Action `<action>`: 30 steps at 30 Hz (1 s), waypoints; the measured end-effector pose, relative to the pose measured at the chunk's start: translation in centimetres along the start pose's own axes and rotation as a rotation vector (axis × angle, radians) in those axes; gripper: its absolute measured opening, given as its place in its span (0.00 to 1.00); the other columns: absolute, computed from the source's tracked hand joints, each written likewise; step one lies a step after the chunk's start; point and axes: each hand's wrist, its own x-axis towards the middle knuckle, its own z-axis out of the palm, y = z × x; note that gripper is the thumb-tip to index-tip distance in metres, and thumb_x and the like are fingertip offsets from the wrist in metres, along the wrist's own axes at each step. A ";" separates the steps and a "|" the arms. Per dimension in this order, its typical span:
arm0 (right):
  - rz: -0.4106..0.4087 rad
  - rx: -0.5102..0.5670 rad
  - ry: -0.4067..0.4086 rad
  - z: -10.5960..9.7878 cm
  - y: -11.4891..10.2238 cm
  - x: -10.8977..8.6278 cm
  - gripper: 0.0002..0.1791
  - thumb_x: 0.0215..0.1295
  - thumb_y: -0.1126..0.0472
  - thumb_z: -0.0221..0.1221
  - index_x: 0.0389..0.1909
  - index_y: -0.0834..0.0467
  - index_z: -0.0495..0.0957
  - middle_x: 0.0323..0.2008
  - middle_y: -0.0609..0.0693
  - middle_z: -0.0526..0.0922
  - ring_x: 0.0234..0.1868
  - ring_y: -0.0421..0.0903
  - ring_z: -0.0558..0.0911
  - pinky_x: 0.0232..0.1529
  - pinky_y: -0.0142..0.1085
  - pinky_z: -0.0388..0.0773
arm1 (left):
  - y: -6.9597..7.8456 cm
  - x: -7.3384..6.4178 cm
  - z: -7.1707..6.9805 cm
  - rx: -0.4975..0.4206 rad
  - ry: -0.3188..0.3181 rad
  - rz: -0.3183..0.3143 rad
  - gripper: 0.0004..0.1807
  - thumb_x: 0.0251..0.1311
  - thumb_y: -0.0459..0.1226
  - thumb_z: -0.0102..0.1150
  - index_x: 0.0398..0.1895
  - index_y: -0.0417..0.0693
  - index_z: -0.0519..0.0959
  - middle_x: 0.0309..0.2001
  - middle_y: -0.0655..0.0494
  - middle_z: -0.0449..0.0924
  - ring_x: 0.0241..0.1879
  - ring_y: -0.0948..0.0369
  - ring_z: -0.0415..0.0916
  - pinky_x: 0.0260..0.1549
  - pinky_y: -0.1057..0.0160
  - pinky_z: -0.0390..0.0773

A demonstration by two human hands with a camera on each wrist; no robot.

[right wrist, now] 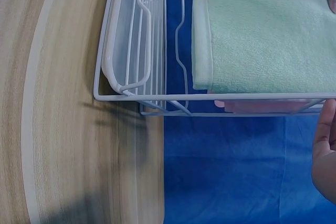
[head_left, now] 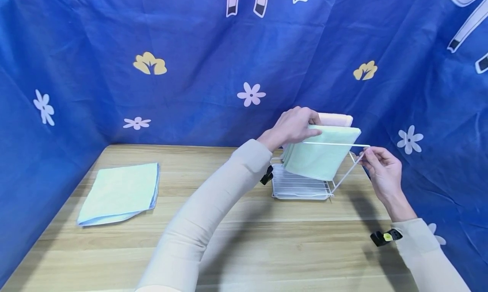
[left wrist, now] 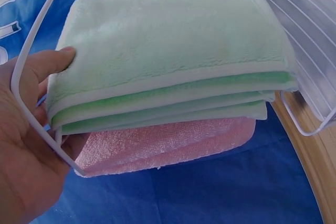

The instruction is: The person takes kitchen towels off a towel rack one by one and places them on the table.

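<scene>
My left hand [head_left: 291, 126] grips a stack of folded pale green towels [left wrist: 173, 30] with the thumb on the front one. A folded pink towel [left wrist: 168, 142] sits behind the green ones at the same hand. The stack hangs within the upper frame of a white wire rack [right wrist: 210, 97], above its lower shelf. In the left wrist view, a rack wire crosses in front of the left palm. At the rack's upper front right corner, my right hand [head_left: 383, 171] pinches the wire between thumb and fingers.
A shallow whitish tray [right wrist: 118, 35] lies in the bottom of the rack. On the left of the wooden table [head_left: 244, 249] lies a folded pale green cloth [head_left: 120, 192] with a blue underside. A blue patterned curtain [head_left: 198, 80] stands behind and at both sides.
</scene>
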 end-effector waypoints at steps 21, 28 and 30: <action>0.002 0.012 -0.002 0.2 -0.1 0.4 0.08 0.74 0.75 0.57 0.40 0.70 0.84 0.32 0.57 0.90 0.31 0.47 0.90 0.37 0.34 0.87 | -0.1 -0.5 -0.3 -0.054 0.080 0.054 0.14 0.75 0.50 0.61 0.54 0.58 0.87 0.57 0.61 0.88 0.48 0.64 0.82 0.49 0.62 0.80; -0.006 0.021 -0.010 0.2 -0.1 0.3 0.08 0.74 0.76 0.56 0.39 0.70 0.85 0.32 0.58 0.90 0.31 0.49 0.91 0.37 0.34 0.88 | -0.2 -0.7 -0.4 -0.086 0.119 0.068 0.14 0.76 0.49 0.60 0.54 0.56 0.87 0.56 0.61 0.88 0.50 0.63 0.83 0.52 0.62 0.80; -0.007 0.023 -0.010 0.1 0.0 0.3 0.08 0.74 0.76 0.56 0.39 0.70 0.85 0.32 0.58 0.90 0.31 0.49 0.91 0.37 0.34 0.88 | -0.2 -0.7 -0.4 -0.097 0.141 0.078 0.13 0.76 0.49 0.60 0.54 0.56 0.87 0.55 0.60 0.88 0.50 0.63 0.83 0.52 0.62 0.80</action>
